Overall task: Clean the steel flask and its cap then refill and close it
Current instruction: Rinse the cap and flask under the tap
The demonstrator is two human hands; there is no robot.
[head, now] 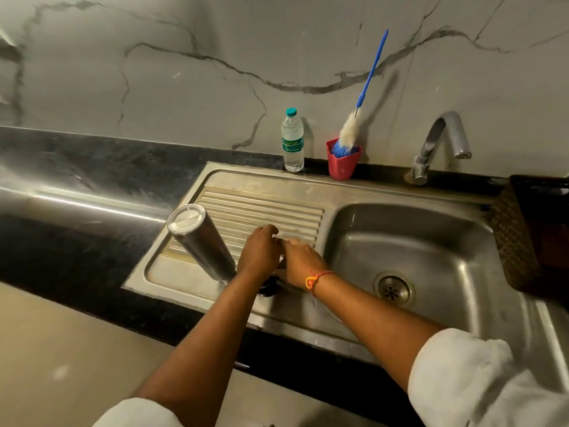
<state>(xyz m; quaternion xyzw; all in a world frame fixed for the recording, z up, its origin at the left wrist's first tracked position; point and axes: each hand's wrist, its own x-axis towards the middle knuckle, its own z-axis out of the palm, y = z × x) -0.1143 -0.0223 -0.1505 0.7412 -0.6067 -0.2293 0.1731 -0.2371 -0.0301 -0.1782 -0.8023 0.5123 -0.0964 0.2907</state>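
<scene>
The steel flask [201,243] stands on the sink's ribbed drainboard [261,211] with a flat end facing up. Just to its right, my left hand [260,252] and my right hand [300,263] meet, fingers curled and touching each other. Under them shows a dark, rounded piece, the flask's cap [268,288], low over the drainboard's front edge. Both hands seem to grip it; most of the cap is hidden by my palms. A clear plastic water bottle [292,141] with a teal lid stands upright behind the sink.
A red cup [342,163] holding a blue-handled bottle brush [368,84] stands by the back wall. The tap [437,143] curves over the sink basin [409,248] on the right. A dark woven basket [523,235] sits at the far right. Black countertop [77,192] stretches to the left.
</scene>
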